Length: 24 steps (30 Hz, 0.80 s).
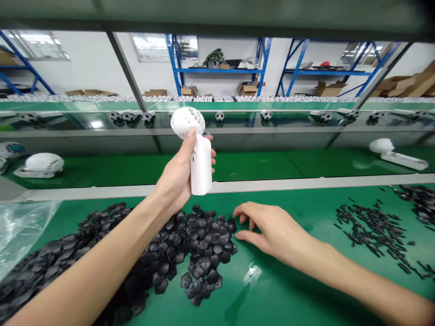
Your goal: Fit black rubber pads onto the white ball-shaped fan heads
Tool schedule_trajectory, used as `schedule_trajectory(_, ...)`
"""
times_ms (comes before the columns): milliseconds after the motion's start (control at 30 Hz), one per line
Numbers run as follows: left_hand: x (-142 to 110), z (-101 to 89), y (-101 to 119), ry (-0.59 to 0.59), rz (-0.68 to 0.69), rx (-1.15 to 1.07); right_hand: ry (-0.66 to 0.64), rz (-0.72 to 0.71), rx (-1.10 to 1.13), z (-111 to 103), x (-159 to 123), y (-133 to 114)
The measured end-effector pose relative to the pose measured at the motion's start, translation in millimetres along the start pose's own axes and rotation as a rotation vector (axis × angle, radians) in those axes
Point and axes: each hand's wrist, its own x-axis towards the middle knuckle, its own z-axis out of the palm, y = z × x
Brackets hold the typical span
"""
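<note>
My left hand [178, 174] is wrapped round a white handheld fan [201, 167] and holds it up above the bench. The fan's round head [187, 121] has cut-out openings and sits at the top of a block-shaped handle. Below, a large heap of black pentagon pieces [204, 240] spreads over the green bench. At the heap's right edge is my right hand [260, 226], fingers bent and thumb apart from them. Nothing shows between its fingertips, which lie close to the outermost pieces.
Small black strips [374, 228] lie scattered at right, with more black parts [419, 199] beyond. A clear plastic bag [27, 231] is at left. Past the white rail [272, 185], a green belt [251, 165] carries white fans [44, 164] at both ends. Football-patterned fans stand on a higher shelf.
</note>
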Motion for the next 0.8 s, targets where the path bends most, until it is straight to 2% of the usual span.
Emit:
schedule_trajectory(100, -6.3, -4.6, 8.8, 0.021, 0.101, 0.020, -0.065, 0.081, -0.050, 4.9, 14.5, -3.1)
schedule_trajectory(200, -6.4, -8.3, 12.4, 0.026, 0.135, 0.026, -0.092, 0.099, -0.057, 5.8, 12.7, -5.3)
schedule_trajectory(367, -1.2, -11.5, -7.9, 0.059, 0.019, 0.038, -0.122, 0.090, -0.011, 8.4, 7.8, -5.8)
schedule_trajectory(567, -0.5, -9.2, -31.4, 0.144, -0.063, 0.066, -0.060, 0.030, 0.029, 16.9, 5.8, 1.9)
schedule_trajectory(633, -4.3, -6.6, -32.8, 0.159, -0.074, 0.062, 0.054, -0.102, 0.006, 16.3, 3.6, 3.3)
schedule_trajectory(733, -11.6, -2.5, -33.4, 0.167, -0.062, 0.078, 0.328, -0.454, -0.118, 7.7, -0.4, 0.2)
schedule_trajectory(800, -15.8, -1.2, -33.8, 0.162, -0.033, 0.127, 0.450, -0.652, -0.203, -3.2, -3.3, -5.2)
